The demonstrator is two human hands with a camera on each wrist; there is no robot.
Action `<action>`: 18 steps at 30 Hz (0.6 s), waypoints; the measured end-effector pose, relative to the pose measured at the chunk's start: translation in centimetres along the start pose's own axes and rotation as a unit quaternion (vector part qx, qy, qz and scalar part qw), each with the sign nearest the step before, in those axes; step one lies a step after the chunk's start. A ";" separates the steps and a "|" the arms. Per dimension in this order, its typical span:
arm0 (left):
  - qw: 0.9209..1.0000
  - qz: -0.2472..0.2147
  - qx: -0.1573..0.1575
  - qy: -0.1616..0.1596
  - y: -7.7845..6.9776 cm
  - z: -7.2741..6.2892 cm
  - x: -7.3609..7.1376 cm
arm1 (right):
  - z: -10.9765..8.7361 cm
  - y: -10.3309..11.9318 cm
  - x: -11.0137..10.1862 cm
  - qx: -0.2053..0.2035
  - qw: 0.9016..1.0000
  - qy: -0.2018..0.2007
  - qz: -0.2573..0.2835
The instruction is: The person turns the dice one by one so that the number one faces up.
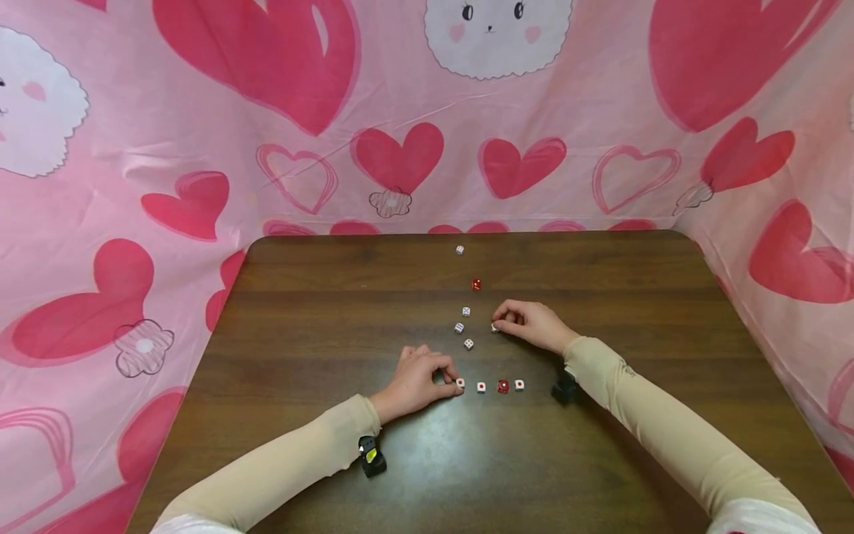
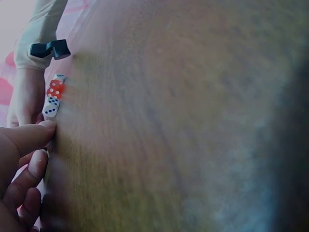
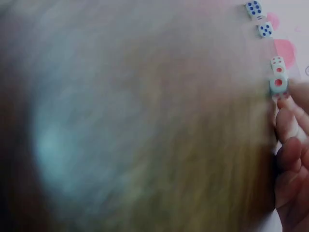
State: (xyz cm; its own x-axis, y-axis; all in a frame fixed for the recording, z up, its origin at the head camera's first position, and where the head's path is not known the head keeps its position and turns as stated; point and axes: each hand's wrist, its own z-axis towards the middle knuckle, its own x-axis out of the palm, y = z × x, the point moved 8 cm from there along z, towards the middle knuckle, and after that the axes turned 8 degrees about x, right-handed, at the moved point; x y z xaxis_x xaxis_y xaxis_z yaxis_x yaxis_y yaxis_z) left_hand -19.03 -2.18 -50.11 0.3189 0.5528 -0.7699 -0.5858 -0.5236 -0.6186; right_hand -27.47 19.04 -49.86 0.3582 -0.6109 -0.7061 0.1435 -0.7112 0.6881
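My left hand [image 1: 416, 380] pinches a white die [image 1: 460, 383] between thumb and index finger, at the left end of a short row on the table. That die's top face has one red dot. Along the same row lie a white die [image 1: 481, 387], a red die [image 1: 503, 386] and another white die [image 1: 520, 386]. Farther back and to the right, my right hand [image 1: 536, 325] holds a small white die [image 1: 494, 327] in its fingertips, mostly covered by them. In the right wrist view, a die with a red dot [image 3: 278, 83] shows at the fingertips.
Between the hands and beyond lie loose white dice [image 1: 465, 312], several in all, and a red die [image 1: 477, 285]. One white die [image 1: 459, 250] is near the far edge of the brown table [image 1: 333, 297]. A pink heart-patterned cloth [image 1: 293, 111] hangs around the table.
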 end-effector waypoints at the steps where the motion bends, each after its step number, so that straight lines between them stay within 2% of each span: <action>1: 1.000 -0.001 0.000 -0.001 0.0 0.0 0.0 | -0.1 0.0 0.0 0.000 1.000 0.002 -0.003; 6: 1.000 -0.004 0.005 -0.010 -0.2 0.0 -0.2 | -0.2 -0.3 0.2 -0.006 1.000 0.002 -0.013; 14: 1.000 0.000 0.012 -0.018 -0.4 0.0 -0.4 | -0.5 0.4 0.4 -0.062 0.997 -0.009 -0.045; 18: 1.000 -0.002 0.012 -0.018 -0.4 0.0 -0.4 | -0.6 0.3 0.6 -0.059 0.997 -0.003 -0.039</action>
State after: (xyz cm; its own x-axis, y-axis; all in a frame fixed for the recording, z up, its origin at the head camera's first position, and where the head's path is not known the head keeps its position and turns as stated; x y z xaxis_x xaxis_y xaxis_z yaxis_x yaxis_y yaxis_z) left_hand -18.91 -2.19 -49.57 0.2937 0.5784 -0.7611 -0.6019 -0.5066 -0.6173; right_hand -26.67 18.65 -49.99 0.3361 -0.5568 -0.7596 0.2786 -0.7117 0.6449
